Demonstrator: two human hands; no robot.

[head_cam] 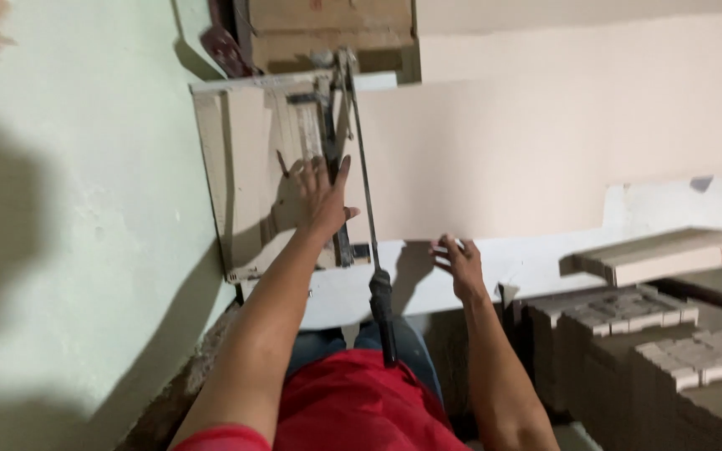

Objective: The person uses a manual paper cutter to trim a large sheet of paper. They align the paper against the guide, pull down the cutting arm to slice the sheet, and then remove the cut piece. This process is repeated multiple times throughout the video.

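Left hand spread flat, fingers splayed, palm pressed down on the left end of a long pale tile lying across a tile cutter. Not gripping anything, just pinning the tile against the cutter's bed. Right hand at the near edge of the same tile, fingers curled up over that edge; whether truly clamped or only resting there cannot be told. Cutter's long handle slanting back toward the body between both forearms, black grip free, near the right hand but untouched. Tile reaching from the cutter far out to the right, over a white board beneath. Stacks of small tile pieces lower right, a loose slab resting above them. Cardboard box beyond the cutter's far end. Pale green wall on the left.
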